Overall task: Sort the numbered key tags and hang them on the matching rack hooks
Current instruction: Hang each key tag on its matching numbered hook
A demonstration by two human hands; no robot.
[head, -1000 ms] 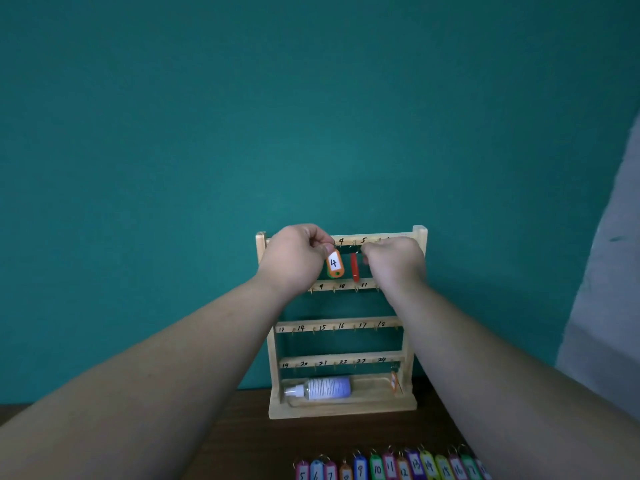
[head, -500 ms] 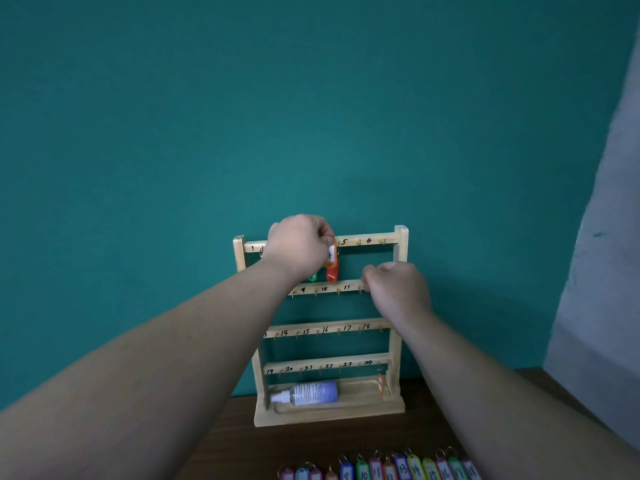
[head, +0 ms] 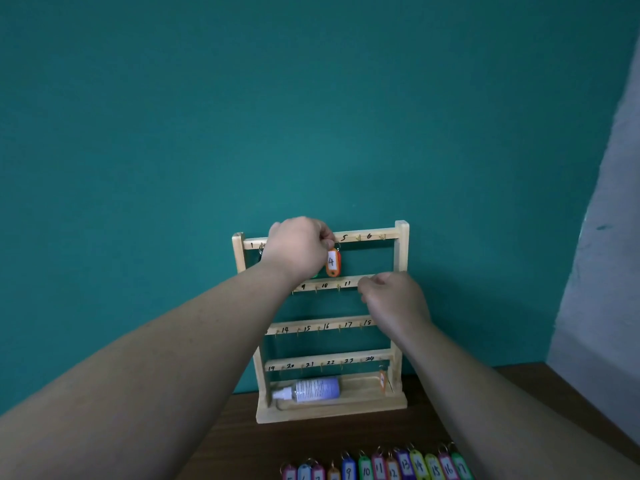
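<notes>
Head view, left hand (head: 298, 247) fingers pinching orange tag 4 (head: 333, 262) at rack (head: 401, 251) top, right hand (head: 394, 303) fingers' hold unclear

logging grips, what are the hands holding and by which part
The left hand pinches orange tag 4 by its ring. The right hand sits at the second rail of the rack; whether it grips cannot be told.

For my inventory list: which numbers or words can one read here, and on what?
"4": orange tag
"1", "5", "6": rack's top rail
"9", "10", "11": second rail
"14" to "18": third rail
"19" to "24": fourth rail
"9" to "17": table tags
Bottle label: unreadable
</notes>
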